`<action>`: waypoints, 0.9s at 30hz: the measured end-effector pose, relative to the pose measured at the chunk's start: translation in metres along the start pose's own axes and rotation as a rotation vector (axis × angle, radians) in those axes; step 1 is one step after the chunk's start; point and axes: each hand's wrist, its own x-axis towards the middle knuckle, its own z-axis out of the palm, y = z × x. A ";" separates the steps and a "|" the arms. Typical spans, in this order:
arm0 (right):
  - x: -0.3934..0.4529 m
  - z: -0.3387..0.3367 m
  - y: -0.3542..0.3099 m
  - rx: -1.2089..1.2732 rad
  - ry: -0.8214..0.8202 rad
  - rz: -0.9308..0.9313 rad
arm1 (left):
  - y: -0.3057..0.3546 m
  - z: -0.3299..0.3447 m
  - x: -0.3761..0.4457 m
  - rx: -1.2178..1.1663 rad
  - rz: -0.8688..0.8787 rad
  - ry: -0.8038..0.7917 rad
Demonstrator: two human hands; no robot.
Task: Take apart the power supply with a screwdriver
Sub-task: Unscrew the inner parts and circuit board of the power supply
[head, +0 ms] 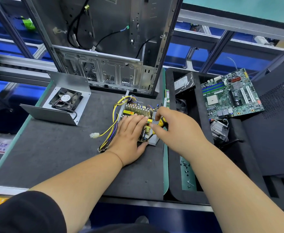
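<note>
Opened power supply, bare yellow-green circuit board in grey metal tray [138,121], on dark mat at bench centre. Left hand [129,137] flat, pressing it. Right hand [169,125] grips yellow-black screwdriver [161,122]. Board likely fragile (hold tray edges).

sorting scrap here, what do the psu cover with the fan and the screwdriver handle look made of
Cover: looks like bare sheet metal, dull silver, with crisp folded edges. Screwdriver handle: likely moulded plastic or rubber, glossy yellow with black bands; right hand hides most of it.
</note>
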 end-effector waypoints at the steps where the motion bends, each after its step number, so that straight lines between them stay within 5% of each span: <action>1: 0.000 0.000 0.000 -0.006 0.003 0.005 | 0.000 0.000 0.000 0.001 -0.001 0.001; 27: -0.007 0.001 -0.002 0.072 0.044 0.003 | -0.003 0.003 -0.003 0.001 0.009 -0.013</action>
